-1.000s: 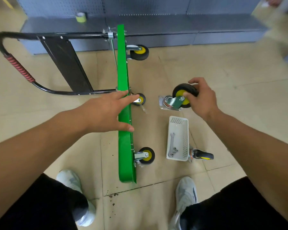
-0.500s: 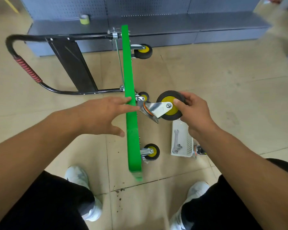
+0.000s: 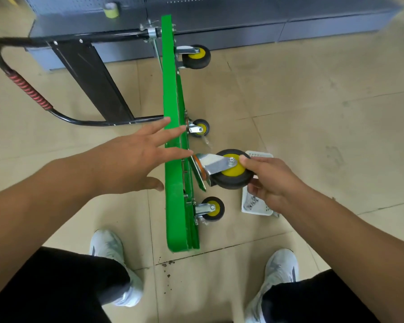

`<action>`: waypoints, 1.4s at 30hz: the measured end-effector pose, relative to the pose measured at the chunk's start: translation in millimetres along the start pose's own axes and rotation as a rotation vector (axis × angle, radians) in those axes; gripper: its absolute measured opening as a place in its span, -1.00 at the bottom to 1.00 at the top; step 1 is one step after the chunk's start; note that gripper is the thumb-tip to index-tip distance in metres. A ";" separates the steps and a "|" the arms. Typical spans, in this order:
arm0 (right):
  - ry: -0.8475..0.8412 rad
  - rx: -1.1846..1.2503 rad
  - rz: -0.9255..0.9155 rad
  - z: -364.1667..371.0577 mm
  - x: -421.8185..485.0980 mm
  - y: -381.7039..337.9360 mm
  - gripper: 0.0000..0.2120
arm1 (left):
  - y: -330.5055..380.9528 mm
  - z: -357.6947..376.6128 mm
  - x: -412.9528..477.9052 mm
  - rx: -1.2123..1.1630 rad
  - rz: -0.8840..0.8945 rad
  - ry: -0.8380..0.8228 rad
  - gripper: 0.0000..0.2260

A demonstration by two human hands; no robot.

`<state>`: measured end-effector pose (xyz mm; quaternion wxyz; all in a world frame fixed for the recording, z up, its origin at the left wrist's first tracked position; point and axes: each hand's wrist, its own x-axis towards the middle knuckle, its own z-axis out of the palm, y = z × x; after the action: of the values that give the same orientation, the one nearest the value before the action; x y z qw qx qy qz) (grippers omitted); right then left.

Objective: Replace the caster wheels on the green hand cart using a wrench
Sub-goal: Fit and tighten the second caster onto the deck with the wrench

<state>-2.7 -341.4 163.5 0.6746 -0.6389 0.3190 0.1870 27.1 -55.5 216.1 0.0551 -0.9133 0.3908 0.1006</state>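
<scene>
While green hand cart (image 3: pixel 173 141) lies on its side on the floor (image 3: pixel 313 113), L hand (image 3: pixel 135 164), fingers spread, steadies its deck; R hand (image 3: pixel 273 183) grips loose caster wheel (image 3: pixel 229 170) at underside. 3 casters (image 3: pixel 196 57) mounted; bolting w/ wrench prob. left.

Head camera looks steeply down, close above floor (image 3: pixel 313 101).

a green cart (image 3: pixel 170 89) stands on its edge down the middle of the frame, with its black handle (image 3: pixel 28 89) at upper left and three wheels mounted on its right side. the left hand (image 3: pixel 128 159), fingers spread, touches the cart's edge. the right hand (image 3: pixel 273 180) grips a loose caster (image 3: pixel 231 173), whose tilted plate is just beside the cart's underside. a white basket (image 3: pixel 264 209) lies partly hidden under that hand.
</scene>
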 end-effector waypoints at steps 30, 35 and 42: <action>-0.218 -0.073 0.105 -14.3 -8.5 4.2 -0.77 | 0.0 8.3 13.2 -0.063 0.108 0.088 -0.30; -0.257 -0.139 0.104 -13.1 -9.1 10.4 -0.78 | 4.3 7.6 15.1 -0.030 0.141 0.092 -0.36; -0.249 -0.111 0.160 -7.9 -9.3 11.6 -0.74 | 5.0 10.0 19.5 0.008 0.169 0.068 -0.46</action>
<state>-18.5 -346.4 161.2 0.6555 -0.6195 0.2721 0.3355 35.3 -70.9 201.9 0.0370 -0.8798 0.4684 0.0723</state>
